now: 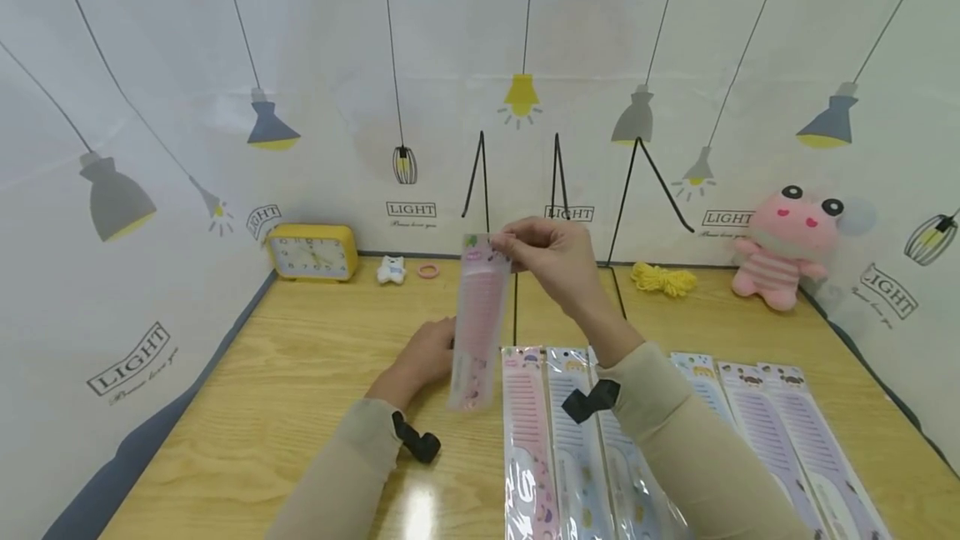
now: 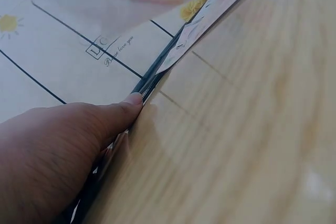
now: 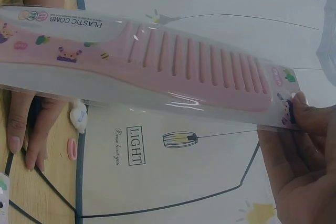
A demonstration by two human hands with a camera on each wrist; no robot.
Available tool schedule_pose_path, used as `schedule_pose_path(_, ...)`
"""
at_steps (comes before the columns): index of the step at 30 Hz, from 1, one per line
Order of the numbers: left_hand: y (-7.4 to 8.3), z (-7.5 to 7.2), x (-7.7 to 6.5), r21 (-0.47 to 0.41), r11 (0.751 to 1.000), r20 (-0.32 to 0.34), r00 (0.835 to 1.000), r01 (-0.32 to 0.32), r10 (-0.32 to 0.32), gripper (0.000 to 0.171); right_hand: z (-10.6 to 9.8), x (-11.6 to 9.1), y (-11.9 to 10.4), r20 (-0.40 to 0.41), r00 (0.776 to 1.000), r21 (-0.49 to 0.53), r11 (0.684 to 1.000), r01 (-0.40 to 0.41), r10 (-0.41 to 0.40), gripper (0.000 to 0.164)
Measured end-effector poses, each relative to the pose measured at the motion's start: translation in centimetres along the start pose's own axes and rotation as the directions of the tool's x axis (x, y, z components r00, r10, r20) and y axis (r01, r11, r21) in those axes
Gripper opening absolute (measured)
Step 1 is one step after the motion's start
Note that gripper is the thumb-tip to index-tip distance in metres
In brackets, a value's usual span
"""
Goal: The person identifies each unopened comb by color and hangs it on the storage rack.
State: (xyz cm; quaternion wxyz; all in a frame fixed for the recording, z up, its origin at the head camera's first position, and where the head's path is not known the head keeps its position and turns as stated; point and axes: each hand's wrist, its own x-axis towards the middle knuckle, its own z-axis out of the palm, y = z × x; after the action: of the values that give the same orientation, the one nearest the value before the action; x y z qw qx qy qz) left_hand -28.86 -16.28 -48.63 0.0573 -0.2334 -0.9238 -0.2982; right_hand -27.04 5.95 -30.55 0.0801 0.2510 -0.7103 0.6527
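Note:
My right hand (image 1: 551,261) pinches the top end of a clear package with a pink plastic comb (image 1: 480,315) inside, held up and slightly tilted in front of a black wire rack (image 1: 516,307). The right wrist view shows the comb's wide teeth, its printed handle and thumb and fingers at the package's corner. Low on the table, my left hand (image 1: 426,352) holds the rack's base wire. Part of this hand is behind the package in the head view. Its thumb (image 2: 118,116) lies along the dark wire in the left wrist view.
Right of the left arm lie several packaged combs: a pink one (image 1: 527,432), blue ones (image 1: 572,448) and purple ones (image 1: 813,432). Along the back stand a yellow clock (image 1: 312,252), a small white bear (image 1: 391,270), a pink ring (image 1: 428,271), yellow cord (image 1: 663,279) and a plush toy (image 1: 783,252).

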Motion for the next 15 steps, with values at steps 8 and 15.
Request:
schedule_pose_path(8, -0.1, 0.1, -0.1, 0.016, 1.000, -0.012, 1.000, 0.009, -0.008, 0.024, 0.5, 0.8, -0.4, 0.022, 0.998, -0.068, 0.996, 0.065, -0.064, 0.020)
schedule_pose_path(15, -0.3, 0.2, -0.1, 0.023, 0.999, -0.021, 1.000, 0.024, -0.024, 0.023, 1.0, 1.0, -0.6, -0.004, 0.997, -0.109, 0.991, 0.080, -0.081, 0.020)
